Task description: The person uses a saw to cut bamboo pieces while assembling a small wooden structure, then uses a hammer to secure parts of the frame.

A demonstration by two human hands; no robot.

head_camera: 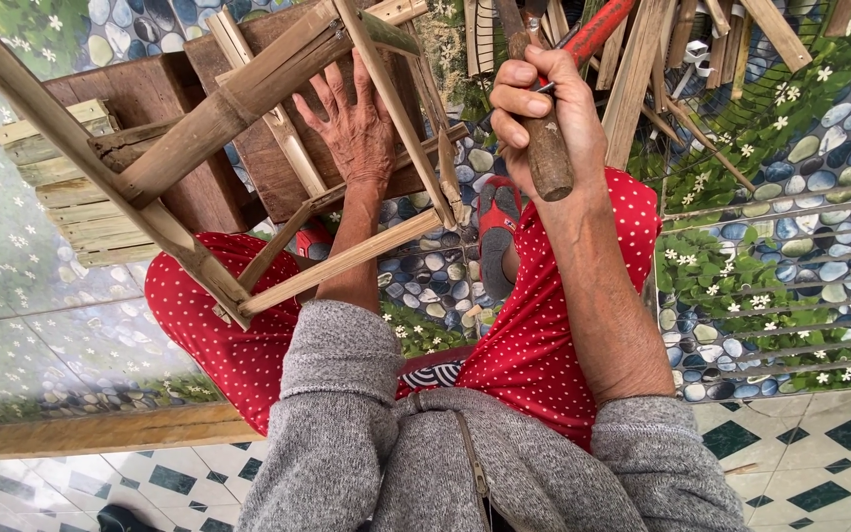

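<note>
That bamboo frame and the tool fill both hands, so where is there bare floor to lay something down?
Bare floor lies left of the red polka-dot knee, below the stack of bamboo slats. More floor lies right of the right hand, which grips a wooden-handled tool. It is crowded around the left hand on the bamboo frame.

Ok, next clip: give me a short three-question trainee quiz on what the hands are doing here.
1. True or false: the right hand grips a wooden tool handle.
2. What does the left hand rest on?
A. the bamboo frame
B. a metal bucket
C. a glass jar
3. Fill in: the person's lap is covered by red cloth with white ____.

Key:
1. True; the fingers wrap the handle.
2. A; the palm lies flat among the frame's slats, above a wooden block.
3. Dots.
</note>
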